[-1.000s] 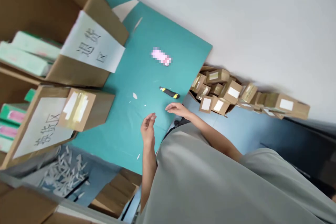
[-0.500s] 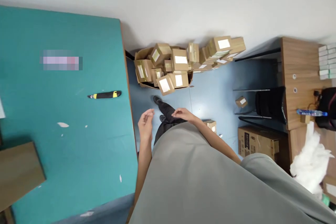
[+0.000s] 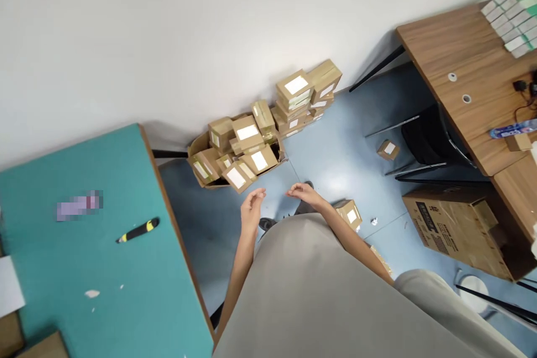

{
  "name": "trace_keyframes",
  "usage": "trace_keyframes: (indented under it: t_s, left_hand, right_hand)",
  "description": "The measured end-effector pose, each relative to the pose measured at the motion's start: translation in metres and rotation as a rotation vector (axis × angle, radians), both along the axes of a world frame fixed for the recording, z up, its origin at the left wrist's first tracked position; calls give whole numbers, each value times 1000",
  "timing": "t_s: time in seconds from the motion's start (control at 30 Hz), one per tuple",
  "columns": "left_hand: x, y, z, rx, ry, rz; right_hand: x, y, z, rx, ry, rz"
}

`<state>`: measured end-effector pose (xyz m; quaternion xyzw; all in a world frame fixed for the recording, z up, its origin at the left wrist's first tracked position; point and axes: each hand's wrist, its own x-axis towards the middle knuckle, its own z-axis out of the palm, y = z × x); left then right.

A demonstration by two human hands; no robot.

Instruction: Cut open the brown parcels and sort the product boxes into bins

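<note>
My left hand (image 3: pixel 252 210) is raised in front of my body with its fingers loosely bent, and no object shows in it. Level with it, my right hand (image 3: pixel 305 193) hangs half curled and also looks empty. The two hands are apart and face each other above the floor. Just beyond them, against the wall, an open carton (image 3: pixel 197 179) is heaped with small brown boxes bearing white labels. The nearest labelled box (image 3: pixel 240 183) lies close to my left fingertips, without visible contact. More labelled boxes are stacked by a taped box (image 3: pixel 325 74).
On the left, a green-topped table (image 3: pixel 138 302) bears a black and yellow utility knife (image 3: pixel 138 230). To the right are a black chair (image 3: pixel 428 137), a wooden desk (image 3: pixel 444 45) and a large open cardboard box (image 3: pixel 444 229). A small box (image 3: pixel 348 212) sits on the floor near my right forearm.
My view has turned and shifted to the right. The heaped carton now appears nearer my hands, and the green table lies lower left. Both hands keep much the same loose pose.
</note>
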<state>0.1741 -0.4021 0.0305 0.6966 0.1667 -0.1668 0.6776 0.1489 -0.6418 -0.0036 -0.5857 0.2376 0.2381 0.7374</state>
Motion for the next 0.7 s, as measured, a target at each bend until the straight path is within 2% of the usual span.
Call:
trace_keyframes:
  t_s: [0.2, 0.27, 0.33, 0.4, 0.5, 0.6, 0.7]
  left_hand:
    - [58, -160, -5, -21, 86, -247]
    - [77, -205, -5, -36, 74, -290]
    - [96, -240, -5, -37, 51, -310]
    - [117, -264, -7, -15, 35, -305]
    - [152, -283, -14, 44, 20, -270]
    - [193, -290, -26, 110, 40, -206]
    - [240, -295, -45, 141, 73, -115]
  right_hand:
    - [10, -154, 1, -45, -33, -299]
    - [14, -194, 3, -64, -31, -409]
    - [21, -225, 3, -76, -20, -474]
    - [35, -248, 0, -74, -7, -485]
    - [69, -271, -8, -58, 6, -445]
    - [119, -288, -19, -48, 15, -379]
    - [177, -304, -26, -55, 8, -293]
